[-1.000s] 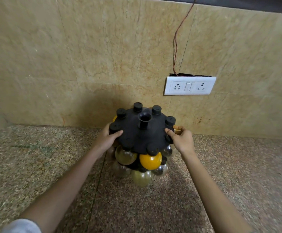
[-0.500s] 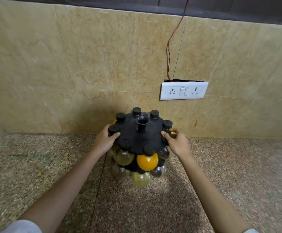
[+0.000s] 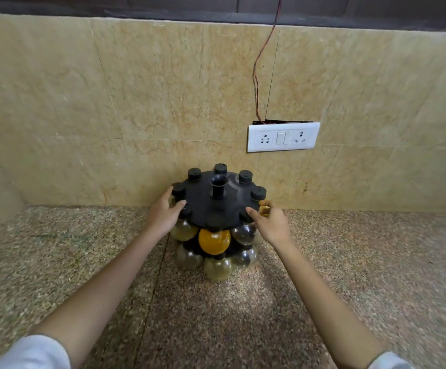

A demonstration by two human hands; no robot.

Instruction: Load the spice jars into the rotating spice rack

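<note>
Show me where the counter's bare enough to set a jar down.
Bare counter lies left of the left hand, right of the right hand, and in front of the spice rack. Crowded: at the rack's rim, under both hands, and behind it against the wall.

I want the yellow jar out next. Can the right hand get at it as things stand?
Probably yes: the yellow jar hangs on the near side of the rack with nothing in front, and the right hand sits at the rim just above-right.

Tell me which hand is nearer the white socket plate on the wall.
Right. The right hand holds the spice rack at its right rim, below the socket plate. The left hand holds the left rim, farther away.
</note>
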